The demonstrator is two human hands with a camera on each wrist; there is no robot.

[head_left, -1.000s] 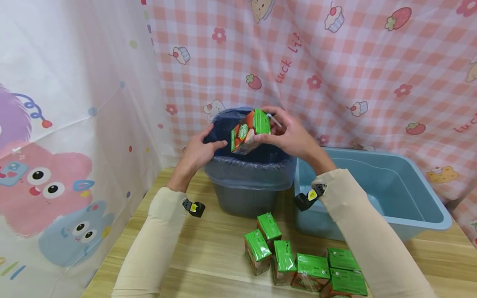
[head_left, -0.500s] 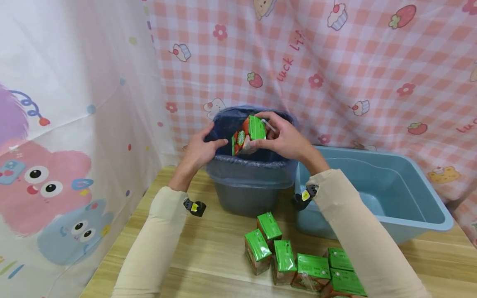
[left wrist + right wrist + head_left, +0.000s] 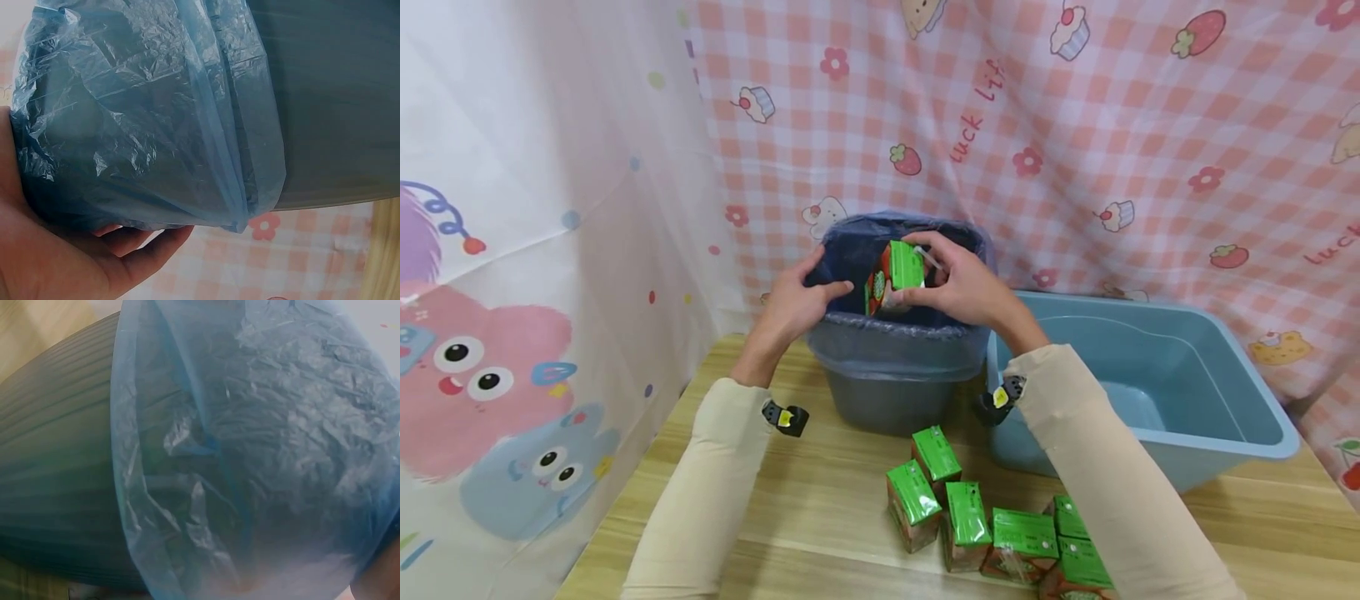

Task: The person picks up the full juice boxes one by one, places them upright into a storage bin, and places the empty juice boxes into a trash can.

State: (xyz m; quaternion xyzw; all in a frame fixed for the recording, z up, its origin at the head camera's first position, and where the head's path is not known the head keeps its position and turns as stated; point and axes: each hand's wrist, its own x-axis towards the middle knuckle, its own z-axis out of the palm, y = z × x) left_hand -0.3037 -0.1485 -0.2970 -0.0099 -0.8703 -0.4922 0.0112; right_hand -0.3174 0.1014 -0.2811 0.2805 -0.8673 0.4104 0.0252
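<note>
A trash bin (image 3: 887, 404) lined with a blue plastic bag (image 3: 898, 350) stands on the wooden table. My left hand (image 3: 792, 304) grips its left rim, thumb over the opening and fingers against the outer side; in the left wrist view those fingers (image 3: 150, 253) press below the bag. Inside the bin's mouth, my right hand (image 3: 962, 283) holds a juice box (image 3: 907, 265) with a green top, red sides and a white straw. The box is tilted and its lower part is hidden in the bin. In the right wrist view the bag (image 3: 262, 437) covers nearly everything.
Several similar juice boxes (image 3: 967, 512) stand near the table's front, partly covered by the right sleeve. A light blue plastic tub (image 3: 1150, 367) sits right of the bin. Checkered cloth (image 3: 865, 125) hangs behind, and a white printed curtain (image 3: 625, 208) hangs at the left.
My right hand has moved left and down with the juice box, deeper into the bin's mouth. My left hand has stayed on the rim.
</note>
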